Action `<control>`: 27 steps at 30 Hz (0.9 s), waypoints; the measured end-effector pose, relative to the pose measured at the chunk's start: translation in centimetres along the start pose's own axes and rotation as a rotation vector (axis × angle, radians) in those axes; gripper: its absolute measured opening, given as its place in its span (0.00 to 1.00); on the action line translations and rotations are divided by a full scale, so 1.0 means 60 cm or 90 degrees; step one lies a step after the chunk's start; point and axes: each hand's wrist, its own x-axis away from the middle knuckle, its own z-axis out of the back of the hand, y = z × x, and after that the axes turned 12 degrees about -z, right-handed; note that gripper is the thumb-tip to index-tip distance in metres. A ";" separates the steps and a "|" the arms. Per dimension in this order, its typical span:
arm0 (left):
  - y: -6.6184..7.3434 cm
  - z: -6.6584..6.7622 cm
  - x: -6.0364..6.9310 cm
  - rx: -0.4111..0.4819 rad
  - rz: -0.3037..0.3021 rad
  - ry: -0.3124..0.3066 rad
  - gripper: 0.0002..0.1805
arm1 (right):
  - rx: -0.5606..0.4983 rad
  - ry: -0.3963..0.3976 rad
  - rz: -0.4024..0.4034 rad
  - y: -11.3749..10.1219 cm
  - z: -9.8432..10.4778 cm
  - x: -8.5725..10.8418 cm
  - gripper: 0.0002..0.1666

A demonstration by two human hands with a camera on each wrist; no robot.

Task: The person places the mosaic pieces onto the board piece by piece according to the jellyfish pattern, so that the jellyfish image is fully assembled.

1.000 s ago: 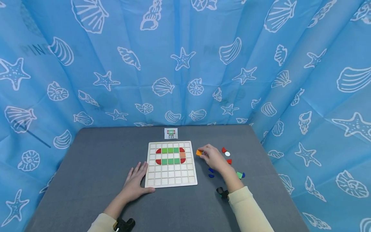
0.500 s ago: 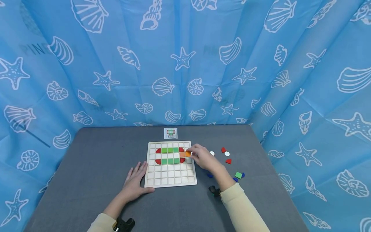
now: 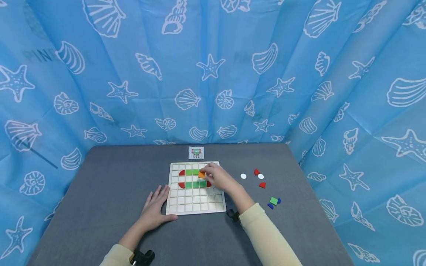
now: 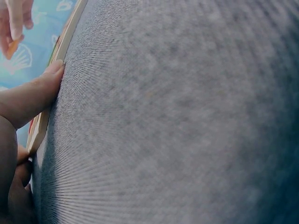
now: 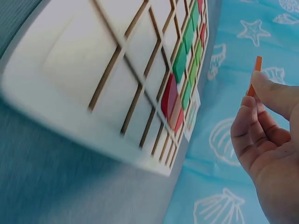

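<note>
The white gridded board (image 3: 196, 210) lies on the grey table, bearing two rows of green squares (image 3: 192, 184) with red quarter-round pieces (image 3: 181, 172) at their ends. My right hand (image 3: 221, 179) pinches an orange square piece (image 3: 201, 174) over the board between the rows; in the right wrist view the orange piece (image 5: 255, 76) is held edge-on between thumb and fingers, off the board's surface. My left hand (image 3: 154, 212) rests with fingers spread at the board's left edge, and its thumb (image 4: 53, 77) touches the rim in the left wrist view.
A small printed card (image 3: 196, 152) lies behind the board. To the right are white discs (image 3: 243, 176), red pieces (image 3: 262, 185), a green square (image 3: 273, 200) and blue pieces (image 3: 270, 206). A blue shell-patterned curtain (image 3: 209, 92) hangs behind the table.
My right hand has carried the orange piece leftward from beside the board to above its middle, uncovering a white disc on the table. My left hand has stayed still.
</note>
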 end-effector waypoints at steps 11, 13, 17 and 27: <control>-0.006 -0.004 0.004 -0.003 -0.028 0.024 0.67 | 0.015 -0.040 -0.003 -0.042 -0.043 -0.045 0.19; -0.006 -0.003 0.004 -0.001 -0.031 0.023 0.67 | 0.031 -0.045 -0.004 -0.048 -0.052 -0.054 0.19; -0.008 -0.001 0.005 0.000 -0.026 0.022 0.67 | 0.066 -0.057 0.004 -0.061 -0.071 -0.073 0.18; -0.009 -0.003 0.001 -0.004 -0.030 0.014 0.67 | 0.142 -0.048 -0.023 -0.069 -0.107 -0.096 0.15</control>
